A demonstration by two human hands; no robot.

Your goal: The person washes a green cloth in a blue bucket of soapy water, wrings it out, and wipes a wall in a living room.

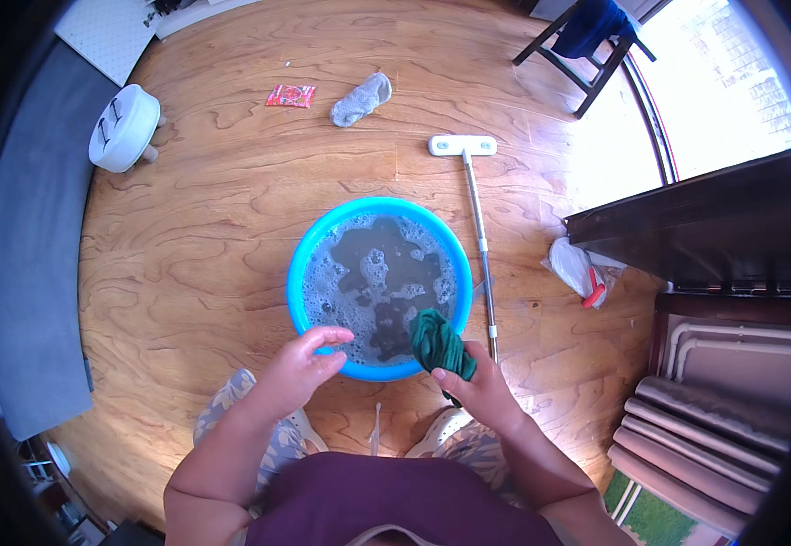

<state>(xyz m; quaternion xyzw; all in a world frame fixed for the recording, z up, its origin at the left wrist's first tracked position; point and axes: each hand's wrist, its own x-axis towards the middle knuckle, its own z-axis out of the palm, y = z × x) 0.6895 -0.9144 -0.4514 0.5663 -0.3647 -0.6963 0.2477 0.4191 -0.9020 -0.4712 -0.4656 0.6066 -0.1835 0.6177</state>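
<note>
A round blue plastic basin [298, 254] stands on the wooden floor, holding murky water with patches of suds [375, 269]. Over its near left rim is my left hand [310, 368], wet, its fingers apart and holding nothing. My right hand [481, 385] grips a bunched dark green cloth [436, 341] above the near right rim. The upper part of the cloth overhangs the basin's edge, while its lower end hangs below my fingers. Part of the cloth is hidden by my thumb and palm.
A flat mop [476, 198] lies right of the basin. Beyond are a grey sock [361, 100] and a red packet [290, 96]. A white stool [122, 130] stands left; a dark wooden stool [593, 85] bears blue cloth. A plastic bag [569, 263] lies by dark furniture at right.
</note>
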